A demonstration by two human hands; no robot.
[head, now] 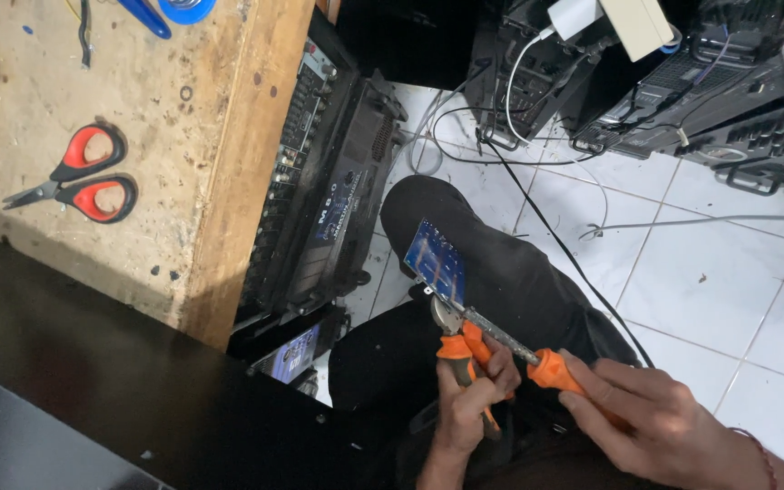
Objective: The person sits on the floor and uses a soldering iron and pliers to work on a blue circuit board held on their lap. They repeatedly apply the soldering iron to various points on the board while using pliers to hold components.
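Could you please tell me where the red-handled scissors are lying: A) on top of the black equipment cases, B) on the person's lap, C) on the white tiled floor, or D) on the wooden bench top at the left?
D: the scissors lie closed on the worn wooden bench top at the left, well apart from the left hand and right hand.
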